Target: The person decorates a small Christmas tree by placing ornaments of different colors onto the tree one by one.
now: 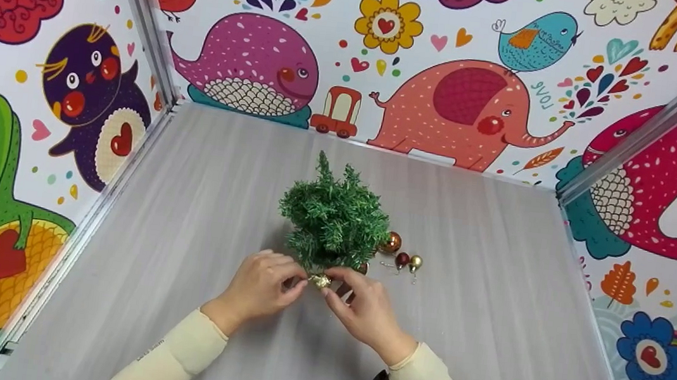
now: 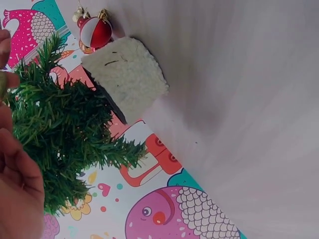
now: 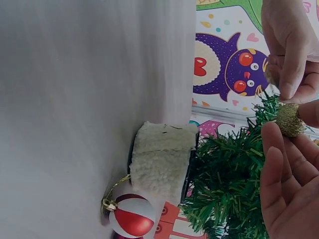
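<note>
A gold glittery Christmas ball [image 1: 321, 280] is between my hands at the near side of a small green artificial Christmas tree [image 1: 335, 218]. My right hand [image 1: 370, 313] holds the ball between thumb and fingers, seen closely in the right wrist view as a glittery ball [image 3: 290, 119]. At its left side, my left hand [image 1: 264, 285] pinches thumb and forefinger together, apparently on the ball's thin hanging loop, which the fingers mostly hide. The tree's white fleecy base [image 2: 127, 77] stands on the table, with a red and white ball [image 3: 132, 216] beside it.
Right of the tree lie a copper ball [image 1: 392, 242], a small dark red ball [image 1: 402, 260] and a small gold ball [image 1: 415, 263]. Printed cartoon panels [image 1: 257, 66] wall the grey table [image 1: 197, 199] at the back and sides. Metal posts [image 1: 153, 22] stand at the corners.
</note>
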`<action>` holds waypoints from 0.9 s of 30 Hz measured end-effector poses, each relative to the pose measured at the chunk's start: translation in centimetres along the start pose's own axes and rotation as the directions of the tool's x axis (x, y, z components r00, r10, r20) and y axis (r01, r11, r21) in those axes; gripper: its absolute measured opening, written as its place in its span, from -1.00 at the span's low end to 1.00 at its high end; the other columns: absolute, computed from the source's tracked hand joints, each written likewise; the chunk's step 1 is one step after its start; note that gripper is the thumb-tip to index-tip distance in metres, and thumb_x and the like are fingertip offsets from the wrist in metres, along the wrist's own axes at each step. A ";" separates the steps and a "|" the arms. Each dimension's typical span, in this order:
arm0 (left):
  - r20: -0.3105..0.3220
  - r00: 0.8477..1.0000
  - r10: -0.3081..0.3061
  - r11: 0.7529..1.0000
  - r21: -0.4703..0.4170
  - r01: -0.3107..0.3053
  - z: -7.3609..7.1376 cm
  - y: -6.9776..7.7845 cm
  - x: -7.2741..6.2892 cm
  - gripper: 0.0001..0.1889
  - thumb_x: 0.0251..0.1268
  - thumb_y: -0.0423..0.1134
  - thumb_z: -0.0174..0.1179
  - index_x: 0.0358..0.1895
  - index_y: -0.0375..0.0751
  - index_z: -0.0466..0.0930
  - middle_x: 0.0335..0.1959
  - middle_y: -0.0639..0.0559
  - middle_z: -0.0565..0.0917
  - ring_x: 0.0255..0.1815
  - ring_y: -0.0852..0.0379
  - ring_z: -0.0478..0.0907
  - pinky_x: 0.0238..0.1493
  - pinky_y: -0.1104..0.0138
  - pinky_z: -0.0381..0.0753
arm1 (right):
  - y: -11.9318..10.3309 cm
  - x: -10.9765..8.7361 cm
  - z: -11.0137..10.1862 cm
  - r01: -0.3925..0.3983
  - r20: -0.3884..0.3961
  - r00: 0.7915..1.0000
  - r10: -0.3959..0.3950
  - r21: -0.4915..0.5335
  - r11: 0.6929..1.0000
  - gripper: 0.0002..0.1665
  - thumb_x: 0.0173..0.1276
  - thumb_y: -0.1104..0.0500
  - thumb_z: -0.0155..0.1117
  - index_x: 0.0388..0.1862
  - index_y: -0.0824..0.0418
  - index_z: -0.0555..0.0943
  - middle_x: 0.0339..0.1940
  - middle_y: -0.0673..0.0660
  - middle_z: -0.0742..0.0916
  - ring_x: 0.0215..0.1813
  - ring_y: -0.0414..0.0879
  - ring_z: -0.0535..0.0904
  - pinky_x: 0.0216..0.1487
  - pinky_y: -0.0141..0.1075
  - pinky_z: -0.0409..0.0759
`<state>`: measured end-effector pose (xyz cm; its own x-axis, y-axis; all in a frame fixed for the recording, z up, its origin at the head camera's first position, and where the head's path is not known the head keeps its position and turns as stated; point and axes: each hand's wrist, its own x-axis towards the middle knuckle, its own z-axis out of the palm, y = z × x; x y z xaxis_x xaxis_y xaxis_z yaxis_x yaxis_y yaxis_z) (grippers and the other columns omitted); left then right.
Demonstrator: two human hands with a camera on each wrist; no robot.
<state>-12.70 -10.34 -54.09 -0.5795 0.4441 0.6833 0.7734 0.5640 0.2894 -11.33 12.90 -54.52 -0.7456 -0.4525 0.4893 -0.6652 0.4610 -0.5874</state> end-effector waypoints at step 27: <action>0.080 0.996 -0.043 0.999 -0.002 0.044 -1.6 -0.6 0.3 -0.90 0.05 -0.30 0.36 -0.45 -0.02 0.63 -0.57 0.19 0.58 -0.57 0.28 0.45 -0.48 0.29 0.49 | -0.6 0.9 3.8 0.027 -0.075 0.997 -0.030 -0.030 0.999 -0.82 0.33 0.17 0.40 -0.11 0.13 0.70 -0.29 -0.06 0.69 -0.47 -0.16 0.59 -0.45 -0.50 0.52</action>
<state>-12.91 -11.62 -52.98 -0.6312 0.4738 0.6140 0.7479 0.5815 0.3201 -11.46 9.27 -56.17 -0.7265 -0.4074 0.5534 -0.6863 0.4710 -0.5542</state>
